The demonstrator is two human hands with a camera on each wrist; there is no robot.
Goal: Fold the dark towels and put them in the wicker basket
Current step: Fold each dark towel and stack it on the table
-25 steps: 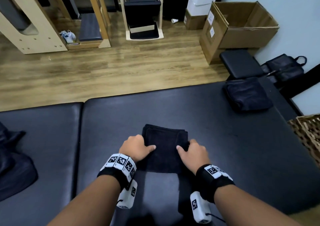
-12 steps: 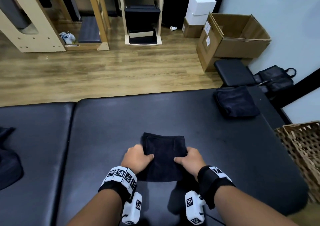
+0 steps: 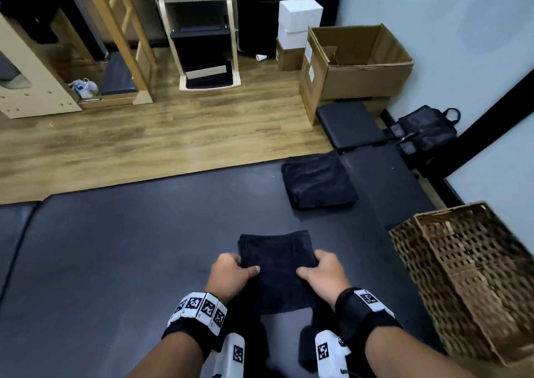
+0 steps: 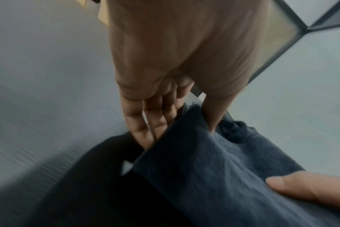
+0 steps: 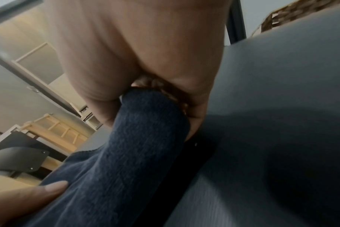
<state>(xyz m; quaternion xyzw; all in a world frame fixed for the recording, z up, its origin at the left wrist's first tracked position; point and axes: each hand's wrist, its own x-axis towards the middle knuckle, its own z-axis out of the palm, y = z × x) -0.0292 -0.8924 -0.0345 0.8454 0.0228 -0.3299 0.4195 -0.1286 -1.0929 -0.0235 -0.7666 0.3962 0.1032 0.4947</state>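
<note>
A folded dark towel (image 3: 276,265) is held over the black padded table (image 3: 130,247), near its front edge. My left hand (image 3: 232,272) grips its left side, thumb on top and fingers (image 4: 145,122) underneath. On the right side my right hand (image 3: 322,272) pinches it the same way, as the right wrist view shows with the towel (image 5: 145,138) between thumb and fingers. A shadow lies on the table below the towel (image 4: 213,169). A second folded dark towel (image 3: 318,185) lies at the table's far right. The wicker basket (image 3: 462,276) stands to the right, past the table's edge.
An open cardboard box (image 3: 355,59) and white boxes (image 3: 299,19) stand on the wood floor beyond the table. A black stool pad (image 3: 349,126) and a black bag (image 3: 427,129) sit by the right wall. Wooden frames (image 3: 115,30) line the back.
Both hands have closed on the towel's sides and raised it from the table. The view has swung right, bringing the wicker basket further into sight.
</note>
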